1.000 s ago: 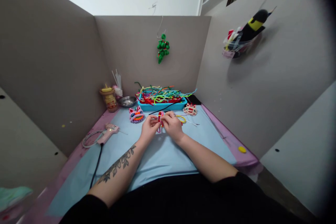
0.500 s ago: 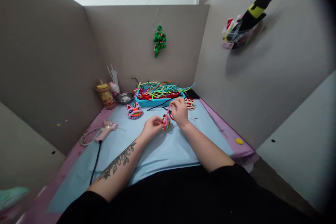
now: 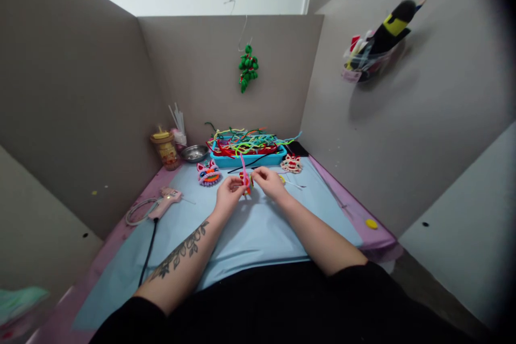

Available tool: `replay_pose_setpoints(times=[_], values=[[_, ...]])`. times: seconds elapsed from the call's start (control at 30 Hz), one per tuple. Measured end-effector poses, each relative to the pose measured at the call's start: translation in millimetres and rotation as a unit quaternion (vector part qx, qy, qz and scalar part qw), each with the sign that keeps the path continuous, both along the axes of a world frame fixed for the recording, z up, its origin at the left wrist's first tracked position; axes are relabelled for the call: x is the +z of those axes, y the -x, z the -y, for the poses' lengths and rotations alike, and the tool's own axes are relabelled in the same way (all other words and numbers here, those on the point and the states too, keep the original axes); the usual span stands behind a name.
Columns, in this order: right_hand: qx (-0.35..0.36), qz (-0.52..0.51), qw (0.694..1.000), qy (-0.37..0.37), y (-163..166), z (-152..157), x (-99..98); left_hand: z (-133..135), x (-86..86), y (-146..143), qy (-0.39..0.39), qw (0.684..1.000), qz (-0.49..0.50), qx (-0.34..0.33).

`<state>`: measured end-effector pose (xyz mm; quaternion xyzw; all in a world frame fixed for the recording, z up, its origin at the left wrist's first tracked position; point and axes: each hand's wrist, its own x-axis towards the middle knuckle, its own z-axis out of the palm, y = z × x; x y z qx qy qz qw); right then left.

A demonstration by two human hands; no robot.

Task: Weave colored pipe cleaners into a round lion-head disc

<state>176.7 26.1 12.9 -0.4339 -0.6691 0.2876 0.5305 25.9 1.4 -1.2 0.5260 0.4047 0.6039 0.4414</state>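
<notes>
My left hand [image 3: 229, 193] is closed on a small red, orange and yellow pipe-cleaner piece [image 3: 246, 185], held just above the blue cloth. From its top a pink pipe cleaner [image 3: 243, 163] sticks up. Pinched fingers of my right hand [image 3: 271, 183] meet the right edge of the same piece; the exact spot they grip is too small to see. Behind my hands a black pipe cleaner [image 3: 252, 162] lies aslant in front of a blue basket [image 3: 229, 162] heaped with pipe cleaners of many colours. A lilac animal-face ornament [image 3: 208, 173] lies left, a cream-and-red one [image 3: 291, 164] right.
A pink glue gun [image 3: 165, 202] with its cable rests at the left. Behind it stand a metal bowl [image 3: 195, 153] and a lidded cup [image 3: 166, 149]. A yellow disc [image 3: 371, 224] lies at the right edge. Grey partitions [image 3: 201, 64] surround the table.
My right hand has let go of the pink pipe cleaner and come down to the piece's right edge. The piece has turned and shifted slightly left, with the pink strand now upright.
</notes>
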Motion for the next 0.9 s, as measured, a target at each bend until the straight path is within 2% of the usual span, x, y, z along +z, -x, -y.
replay_pose_setpoints(times=[0.07,0.17,0.4,0.53,0.63,0.9], values=[[0.026,0.006,0.999,0.033,6.3,2.6,-2.5,0.1,0.0,0.6,0.000,1.000,-0.007,0.005],[0.022,0.007,0.998,0.056,12.1,4.0,-5.0,-0.3,-1.0,0.5,0.001,1.000,-0.005,0.012],[0.003,0.041,0.998,0.053,16.7,6.7,-8.9,-2.8,-2.2,1.6,0.032,0.995,0.089,0.015],[0.013,0.051,0.998,0.036,18.1,8.8,-11.9,-1.1,2.3,3.0,0.098,0.981,0.165,-0.029],[0.030,0.071,0.997,0.015,17.8,8.5,-14.8,-1.0,4.2,4.1,0.158,0.964,0.211,-0.039],[0.025,0.233,0.969,-0.072,21.2,17.2,-11.6,-11.0,-3.3,10.0,0.228,0.941,0.221,-0.116]])
